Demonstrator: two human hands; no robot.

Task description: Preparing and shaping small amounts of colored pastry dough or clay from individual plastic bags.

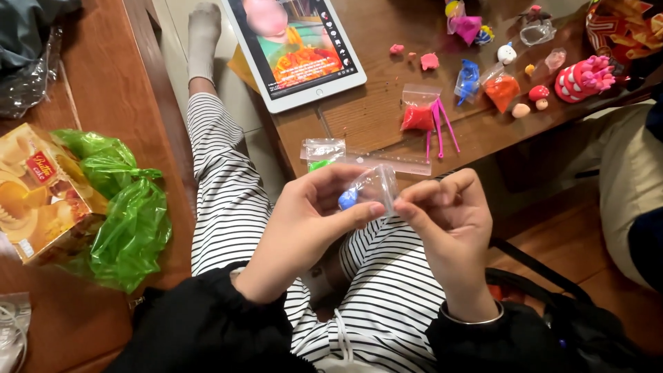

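My left hand [304,221] and my right hand [449,214] meet above my lap, both pinching a small clear plastic bag [375,188]. A lump of blue clay [347,199] sits inside the bag, next to my left thumb. My right fingers grip the bag's right edge. Striped trousers [228,186] lie under my hands.
A low wooden table [373,114] ahead holds a tablet [293,48], a clear ruler [387,164], small bags of red clay [418,114], orange clay [502,90] and blue clay [467,79], pink tools [442,128] and clay figures [583,77]. A green plastic bag [124,207] and a cake box [38,193] sit left.
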